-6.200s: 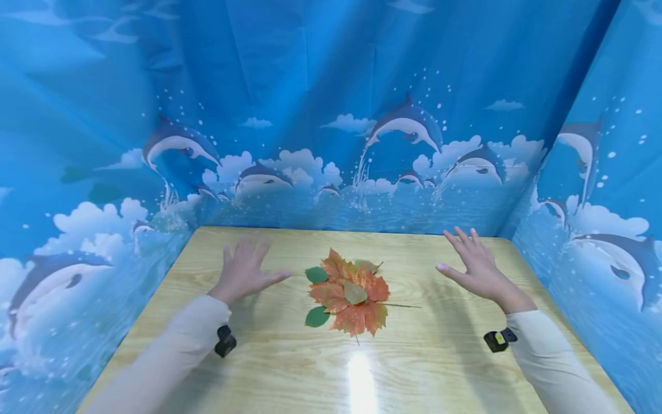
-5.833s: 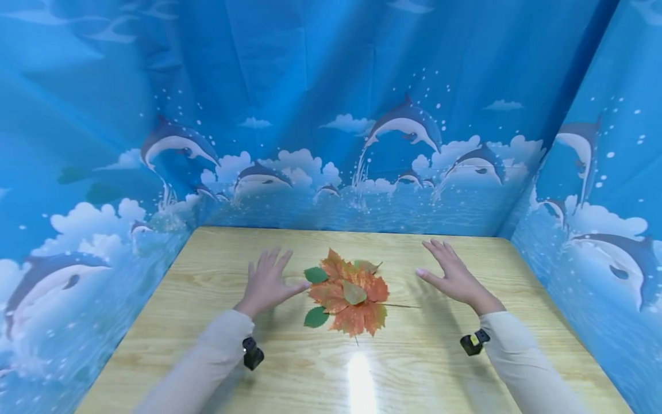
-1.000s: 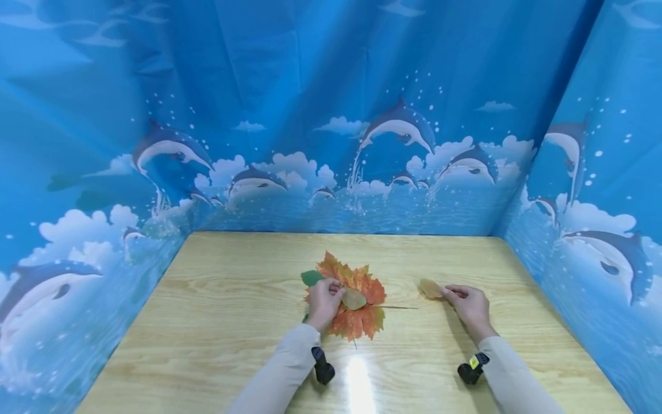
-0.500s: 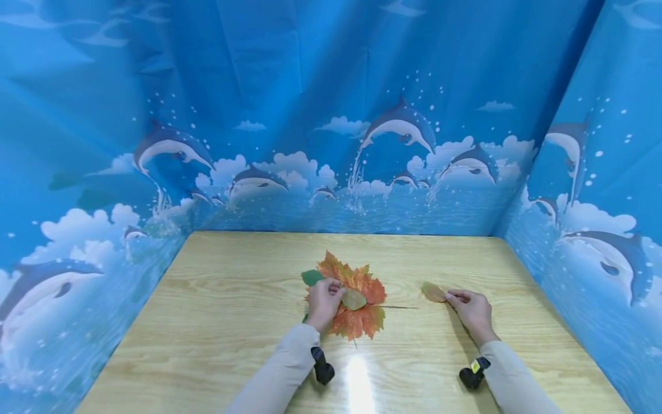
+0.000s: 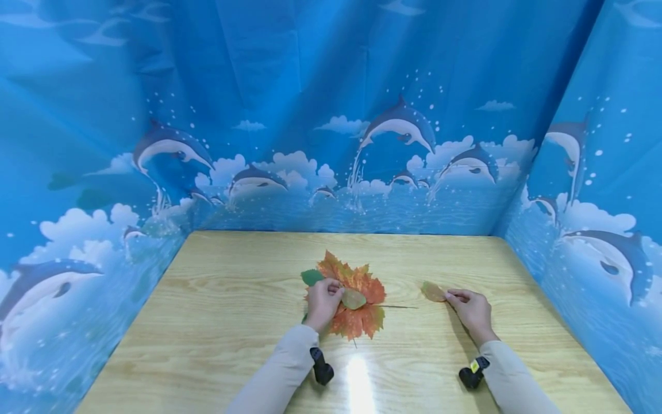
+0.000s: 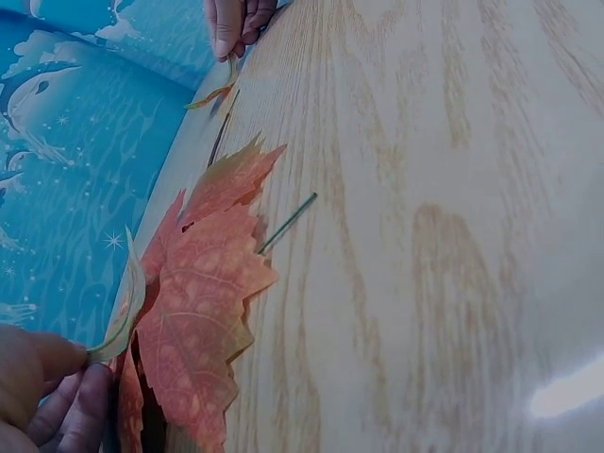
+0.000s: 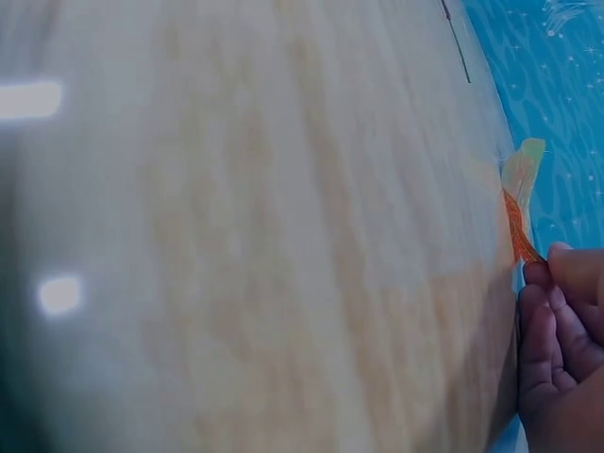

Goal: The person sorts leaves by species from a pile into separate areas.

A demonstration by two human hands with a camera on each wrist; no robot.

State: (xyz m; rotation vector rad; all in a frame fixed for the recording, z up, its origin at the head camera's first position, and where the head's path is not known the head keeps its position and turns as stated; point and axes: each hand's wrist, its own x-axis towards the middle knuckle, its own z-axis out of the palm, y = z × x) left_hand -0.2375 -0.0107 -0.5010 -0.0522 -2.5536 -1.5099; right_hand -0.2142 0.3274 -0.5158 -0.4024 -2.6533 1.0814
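Note:
A pile of orange-red maple leaves [image 5: 357, 322] lies at the middle of the table. Over the pile, my left hand [image 5: 323, 302] pinches the end of a pale green leaf [image 5: 354, 299] between thumb and fingers. In the left wrist view that green leaf [image 6: 130, 302] stands up edge-on beside a broad maple leaf [image 6: 193, 321]. To the right, apart from the pile, my right hand [image 5: 472, 312] pinches the stem end of a small yellow-green leaf [image 5: 433, 291]. Seen from the right wrist, this leaf [image 7: 525, 193] shows an orange face and a yellowish tip.
A dark green leaf [image 5: 311, 277] pokes out at the pile's upper left. One long thin stem [image 5: 400, 306] reaches right from the pile toward my right hand. Behind the wooden table [image 5: 233, 356] hangs a blue dolphin-print curtain [image 5: 331, 115].
Several seconds ago both hands were spread and held nothing; each now pinches a leaf. Over the last second the right hand's leaf has shifted slightly right; the left hand has hardly moved.

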